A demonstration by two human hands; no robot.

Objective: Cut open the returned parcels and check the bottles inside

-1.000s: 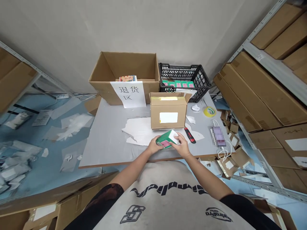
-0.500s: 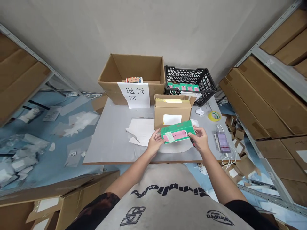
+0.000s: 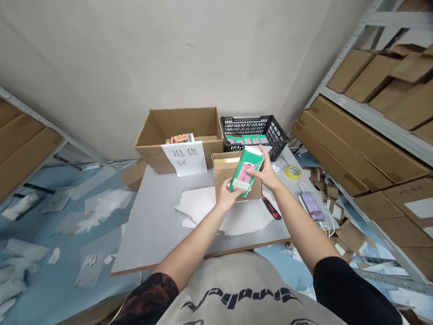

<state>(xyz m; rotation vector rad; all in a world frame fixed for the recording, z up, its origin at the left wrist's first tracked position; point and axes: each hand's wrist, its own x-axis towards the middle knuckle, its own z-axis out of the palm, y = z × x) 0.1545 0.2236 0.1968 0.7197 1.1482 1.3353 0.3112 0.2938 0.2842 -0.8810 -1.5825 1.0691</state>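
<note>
- Now your left hand (image 3: 230, 197) had a narrow grip on the lower end of the green-and-pink box (image 3: 244, 174), with the fingers wrapped up around it.
- Your right hand (image 3: 265, 174) gripped the box's upper part from the right side, so both hands shared the load.
- You held the box up off the desk (image 3: 150, 234), tilted from upright, with its pink face turned toward you.
- From your view, the box stood in front of a taped cardboard parcel (image 3: 223, 168) on the desk; your hands were nearest to that parcel.
- A red-and-black utility knife (image 3: 270, 207) lay just right of the parcel, and a yellow tape roll (image 3: 293, 172) sat farther right.
- Torn white paper (image 3: 192, 205) lay under your hands.
- Behind the parcel stood an open cardboard carton (image 3: 179, 124) with a Chinese-lettered paper sign (image 3: 184, 158) on its front.
- Beside that carton, a black plastic crate (image 3: 253, 126) held a row of green boxes (image 3: 246, 140).
- Right of the desk, cardboard flats filled a metal shelf (image 3: 358, 149).
</note>
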